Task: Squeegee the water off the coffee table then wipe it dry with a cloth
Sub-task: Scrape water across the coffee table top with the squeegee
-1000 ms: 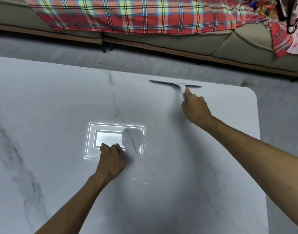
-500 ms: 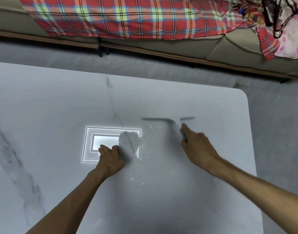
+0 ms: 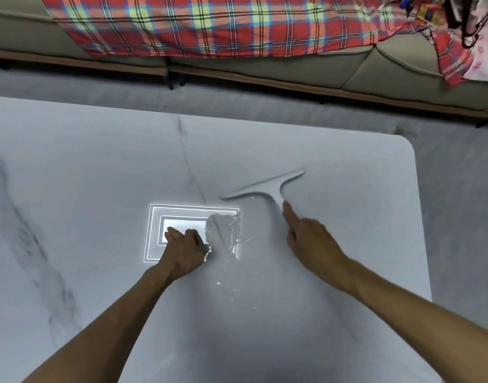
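Note:
The white marble coffee table (image 3: 85, 175) fills the head view. A grey T-shaped squeegee (image 3: 265, 186) lies with its blade on the table right of centre, the blade slanting up to the right. My right hand (image 3: 311, 241) grips its handle, index finger stretched along the stem; most of the handle is hidden under the hand. Thin water streaks and drops (image 3: 233, 244) glint between the two hands. My left hand (image 3: 184, 247) rests on the table as a loose fist, fingers curled, holding nothing that I can see. No cloth is in view.
A bright rectangular reflection of a ceiling light (image 3: 157, 230) shows on the table beside my left hand. Beyond the table's far edge and a strip of grey floor (image 3: 265, 106) stands a beige sofa (image 3: 375, 67) draped with a red plaid blanket (image 3: 209, 23). The table's rounded right corner (image 3: 405, 145) is near.
My right hand has drawn the squeegee from the table's far edge toward me to the middle, and the blade has turned to a slant. My left hand has stayed in place.

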Tool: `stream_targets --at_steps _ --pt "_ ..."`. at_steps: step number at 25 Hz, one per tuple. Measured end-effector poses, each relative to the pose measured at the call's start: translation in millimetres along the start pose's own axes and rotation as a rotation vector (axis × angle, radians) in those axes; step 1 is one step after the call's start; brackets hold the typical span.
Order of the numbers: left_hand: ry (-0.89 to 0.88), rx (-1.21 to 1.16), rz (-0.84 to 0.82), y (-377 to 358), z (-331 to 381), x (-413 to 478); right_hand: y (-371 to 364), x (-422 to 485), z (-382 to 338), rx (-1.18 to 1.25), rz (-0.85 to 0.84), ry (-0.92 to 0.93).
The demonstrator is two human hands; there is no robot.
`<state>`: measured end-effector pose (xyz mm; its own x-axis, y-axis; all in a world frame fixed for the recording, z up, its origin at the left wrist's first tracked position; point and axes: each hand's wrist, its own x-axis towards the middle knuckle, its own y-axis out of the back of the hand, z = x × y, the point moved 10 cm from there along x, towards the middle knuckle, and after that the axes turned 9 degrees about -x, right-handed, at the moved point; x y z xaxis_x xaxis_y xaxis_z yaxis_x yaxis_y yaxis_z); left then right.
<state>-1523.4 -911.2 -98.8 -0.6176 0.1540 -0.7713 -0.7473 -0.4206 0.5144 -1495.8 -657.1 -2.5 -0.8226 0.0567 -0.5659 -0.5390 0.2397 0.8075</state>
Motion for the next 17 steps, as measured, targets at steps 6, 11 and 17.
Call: stream_targets --at_steps 6,11,17 --pt "-0.036 -0.129 0.106 13.4 -7.8 -20.7 -11.9 -58.1 8.2 0.0 -0.179 0.076" --pt "-0.006 -0.126 0.066 -18.4 -30.5 -50.0 38.3 -0.7 -32.2 -0.04 0.068 0.142" --pt "-0.031 0.08 -0.093 -44.5 -46.6 -59.3 -9.9 5.6 -61.1 -0.171 0.02 0.164"
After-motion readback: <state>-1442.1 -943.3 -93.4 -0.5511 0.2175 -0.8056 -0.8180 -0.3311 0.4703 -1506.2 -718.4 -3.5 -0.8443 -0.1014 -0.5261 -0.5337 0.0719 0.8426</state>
